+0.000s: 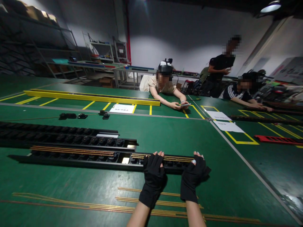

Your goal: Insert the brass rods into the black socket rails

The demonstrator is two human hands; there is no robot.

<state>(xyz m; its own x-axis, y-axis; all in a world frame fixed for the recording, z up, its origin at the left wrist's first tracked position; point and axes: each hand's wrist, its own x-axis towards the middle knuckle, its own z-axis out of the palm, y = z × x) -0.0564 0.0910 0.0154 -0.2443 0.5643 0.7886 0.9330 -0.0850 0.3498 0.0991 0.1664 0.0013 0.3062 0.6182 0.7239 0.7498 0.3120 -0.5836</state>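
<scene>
Both my hands wear black fingerless gloves. My left hand (154, 176) is closed over a long black channel (99, 163), its fingertips at the far wall by thin brass rods (175, 158). My right hand (194, 176) is closed around the channel's right end, with the thumb near the rod ends. Black fittings sit in a row inside the channel. Copper-coloured rods (71, 150) lie along its left part. A pale block (125, 160) shows between the two groups of rods. Under my wrists, loose brass rods (132, 200) lie on the green table (78, 179).
Two similar black channels (82, 138) lie behind mine. Small black parts (67, 116) and a yellow rail (94, 98) are farther back. Across the table a person (163, 82) leans over a phone-like object. A red ladder-like part (276, 139) lies to the right.
</scene>
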